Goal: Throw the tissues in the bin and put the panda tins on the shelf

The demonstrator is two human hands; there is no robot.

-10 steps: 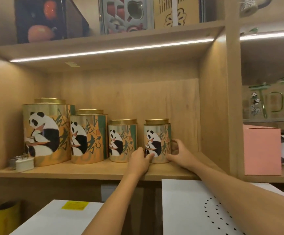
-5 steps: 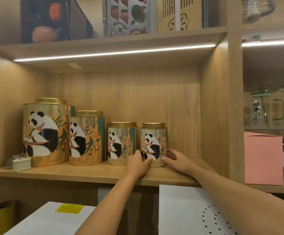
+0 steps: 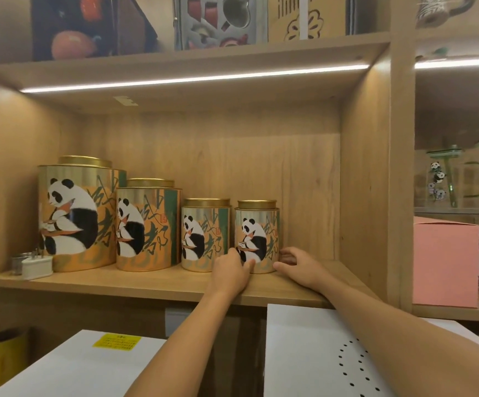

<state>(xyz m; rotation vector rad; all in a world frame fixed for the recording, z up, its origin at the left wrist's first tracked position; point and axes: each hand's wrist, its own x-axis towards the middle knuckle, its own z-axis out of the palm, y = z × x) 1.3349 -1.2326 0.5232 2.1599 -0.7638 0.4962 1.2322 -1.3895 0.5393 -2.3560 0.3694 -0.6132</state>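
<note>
Several gold-lidded panda tins stand in a row on the wooden shelf (image 3: pixel 146 285), ordered by size. The largest tin (image 3: pixel 75 216) is at the left, then a medium tin (image 3: pixel 148 227), then a small tin (image 3: pixel 205 236). The rightmost small tin (image 3: pixel 257 236) stands upright, close to its neighbour. My left hand (image 3: pixel 231 270) presses its lower left side. My right hand (image 3: pixel 301 266) curls round its lower right side, thumb in front and fingers behind. No tissues or bin are in view.
A white plug adapter (image 3: pixel 36 266) and a small metal piece lie at the shelf's left end. A pink box (image 3: pixel 444 262) and panda glassware fill the right compartment. White boxes (image 3: pixel 318 353) sit below my arms, and a yellow container (image 3: pixel 6 359) stands at the lower left.
The rightmost small tin has shifted a little left, closer to its neighbour. My right hand has slid from high on the tin's side down to its base. The view has tilted slightly.
</note>
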